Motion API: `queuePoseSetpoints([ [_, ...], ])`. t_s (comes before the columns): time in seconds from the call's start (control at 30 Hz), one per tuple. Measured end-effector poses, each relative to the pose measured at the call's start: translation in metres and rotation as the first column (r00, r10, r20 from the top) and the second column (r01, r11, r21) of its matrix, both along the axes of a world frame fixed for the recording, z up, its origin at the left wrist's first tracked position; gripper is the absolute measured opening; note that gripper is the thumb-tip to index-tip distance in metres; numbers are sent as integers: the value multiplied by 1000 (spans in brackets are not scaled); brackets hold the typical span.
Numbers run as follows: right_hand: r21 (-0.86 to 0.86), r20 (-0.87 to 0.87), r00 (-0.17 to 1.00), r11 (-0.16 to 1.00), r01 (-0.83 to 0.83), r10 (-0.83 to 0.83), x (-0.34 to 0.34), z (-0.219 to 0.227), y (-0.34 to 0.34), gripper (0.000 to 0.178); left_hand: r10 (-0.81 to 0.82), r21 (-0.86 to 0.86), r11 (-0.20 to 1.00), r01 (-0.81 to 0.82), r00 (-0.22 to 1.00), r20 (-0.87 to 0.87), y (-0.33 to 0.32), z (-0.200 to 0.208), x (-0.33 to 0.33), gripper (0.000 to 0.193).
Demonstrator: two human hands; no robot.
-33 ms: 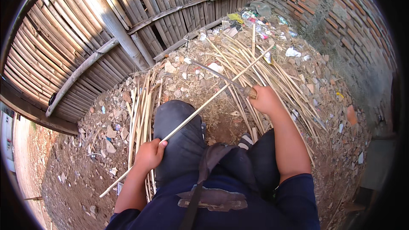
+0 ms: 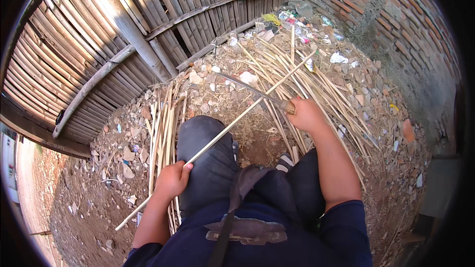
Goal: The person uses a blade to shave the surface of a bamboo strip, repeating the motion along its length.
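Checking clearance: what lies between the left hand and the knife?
In the head view, the pale stick spans that stretch, with the left knee and some ground behind it.

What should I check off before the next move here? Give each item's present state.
1. Left hand closed around the bamboo strip: ok.
2. Right hand gripping the wooden knife handle: ok.
3. Blade crossing the bamboo strip in view: ok.
4. Blade actually touching the bamboo strip: cannot tell.
5. Left hand apart from the blade: ok.
6. Dark strap apart from the blade: ok.
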State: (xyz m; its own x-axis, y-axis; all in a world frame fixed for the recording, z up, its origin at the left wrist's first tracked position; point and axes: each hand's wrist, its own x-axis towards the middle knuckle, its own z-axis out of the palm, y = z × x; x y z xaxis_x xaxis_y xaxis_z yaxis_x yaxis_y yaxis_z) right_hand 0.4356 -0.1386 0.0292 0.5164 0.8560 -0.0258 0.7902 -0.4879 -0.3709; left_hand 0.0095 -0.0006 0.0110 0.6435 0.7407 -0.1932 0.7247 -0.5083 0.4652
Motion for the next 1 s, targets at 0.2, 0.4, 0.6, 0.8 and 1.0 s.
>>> queuePoseSetpoints([
  [0.2, -27, 42, 970, 970, -240, 241, -35, -5, 7, 21, -24, 34, 999, 23, 999, 21, 0, -8, -3, 45],
  [0.4, 24, -104, 988, 992, 120, -117, 26, -33, 14, 26, -15, 96, 995, 17, 1000, -18, -1, 0, 5, 44],
  [0.6, 19, -46, 996, 997, -78, 79, -14, -25, 16, 30, 5, 22, 1000, -4, 1000, -5, 0, 2, 3, 46],
  [0.8, 13, -54, 989, 990, -137, 138, -13, -15, 14, 25, 6, -39, 999, -6, 1000, 0, 7, -2, -2, 48],
  [1.0, 10, 39, 985, 986, -167, 167, -21, -9, 16, 24, 9, -82, 997, -6, 1000, 30, 9, -2, -3, 48],
])
